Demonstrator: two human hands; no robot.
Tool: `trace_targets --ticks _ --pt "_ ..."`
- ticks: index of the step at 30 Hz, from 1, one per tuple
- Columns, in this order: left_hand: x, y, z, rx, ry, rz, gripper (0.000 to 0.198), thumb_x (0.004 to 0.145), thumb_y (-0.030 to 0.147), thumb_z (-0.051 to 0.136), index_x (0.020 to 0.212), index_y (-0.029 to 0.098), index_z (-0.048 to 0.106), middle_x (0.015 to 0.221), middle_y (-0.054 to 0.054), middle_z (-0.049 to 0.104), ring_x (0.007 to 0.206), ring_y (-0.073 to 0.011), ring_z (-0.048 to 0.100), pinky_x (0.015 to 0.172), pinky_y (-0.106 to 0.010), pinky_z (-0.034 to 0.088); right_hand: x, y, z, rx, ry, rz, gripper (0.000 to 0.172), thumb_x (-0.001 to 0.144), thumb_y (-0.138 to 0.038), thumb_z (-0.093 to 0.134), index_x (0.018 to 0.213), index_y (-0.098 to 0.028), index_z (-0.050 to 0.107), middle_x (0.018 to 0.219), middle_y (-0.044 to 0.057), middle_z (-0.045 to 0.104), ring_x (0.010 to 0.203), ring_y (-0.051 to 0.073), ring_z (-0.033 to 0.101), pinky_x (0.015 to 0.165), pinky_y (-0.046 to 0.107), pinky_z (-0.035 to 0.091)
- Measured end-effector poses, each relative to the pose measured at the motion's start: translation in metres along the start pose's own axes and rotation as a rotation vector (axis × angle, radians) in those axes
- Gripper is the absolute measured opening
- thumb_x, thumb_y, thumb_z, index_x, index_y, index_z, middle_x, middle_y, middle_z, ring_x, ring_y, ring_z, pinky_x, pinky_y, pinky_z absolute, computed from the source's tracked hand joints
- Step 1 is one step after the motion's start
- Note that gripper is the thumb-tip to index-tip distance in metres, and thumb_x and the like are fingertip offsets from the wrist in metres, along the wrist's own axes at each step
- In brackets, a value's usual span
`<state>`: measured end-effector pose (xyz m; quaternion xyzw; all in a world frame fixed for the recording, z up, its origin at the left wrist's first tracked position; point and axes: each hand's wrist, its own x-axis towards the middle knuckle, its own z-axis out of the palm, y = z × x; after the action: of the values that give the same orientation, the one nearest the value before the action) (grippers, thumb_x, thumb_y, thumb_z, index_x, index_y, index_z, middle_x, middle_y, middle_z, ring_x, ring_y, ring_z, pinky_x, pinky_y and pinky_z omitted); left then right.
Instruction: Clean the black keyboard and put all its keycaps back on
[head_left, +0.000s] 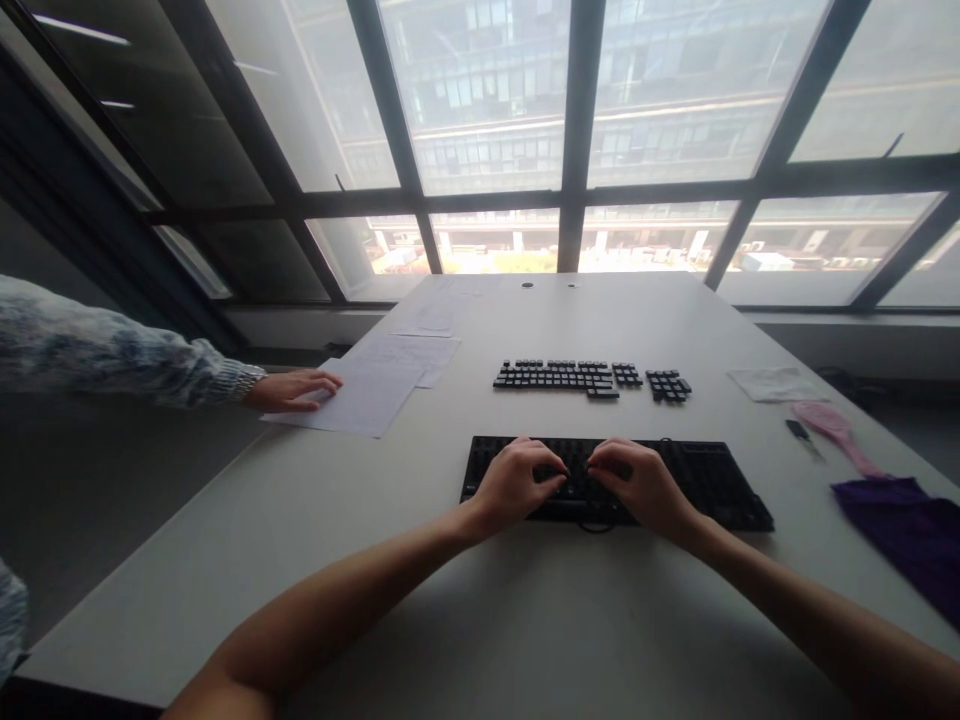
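Observation:
A black keyboard lies on the white table in front of me, a thin cable loop showing at its near edge. Over its left-middle part is my left hand, thumb and forefinger curled into a pinch. My right hand is pinched the same way just to the right, close to the left one. Anything between the fingertips is too small and dark to make out. Beyond the keyboard, loose black keycaps are laid out in keyboard order, with separate groups of keycaps and number-pad keycaps to the right.
Another person's hand rests on white paper sheets at the left. On the right lie a white packet, a small dark tool, a pink hairbrush-shaped object and purple cloth. Windows stand behind the table.

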<state>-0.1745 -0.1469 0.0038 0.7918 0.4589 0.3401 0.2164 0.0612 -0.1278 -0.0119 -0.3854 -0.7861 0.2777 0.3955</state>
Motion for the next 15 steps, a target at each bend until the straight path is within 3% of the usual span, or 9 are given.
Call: trace_targets --ticks 8,15 --pt "-0.002 -0.003 0.002 -0.100 -0.040 -0.047 0.008 0.078 0.016 0.078 0.083 0.022 0.078 0.088 -0.001 0.077 0.086 -0.0196 0.066 0.084 -0.032 0.048 -0.016 0.000 0.006 0.077 -0.031 0.038 0.006 0.089 -0.022 0.069 0.083 -0.021 0.071 0.088 0.004 0.070 0.079 0.019 0.065 0.072 0.031 0.051" --pt "0.004 0.004 0.021 -0.092 -0.081 0.050 0.006 0.082 0.019 0.077 0.085 0.024 0.078 0.090 0.000 0.077 0.087 -0.0184 0.064 0.087 -0.033 0.047 -0.018 0.002 0.005 0.035 -0.064 0.019 0.012 0.087 -0.011 0.066 0.082 -0.021 0.071 0.087 0.003 0.069 0.082 0.019 0.066 0.076 0.030 0.051"
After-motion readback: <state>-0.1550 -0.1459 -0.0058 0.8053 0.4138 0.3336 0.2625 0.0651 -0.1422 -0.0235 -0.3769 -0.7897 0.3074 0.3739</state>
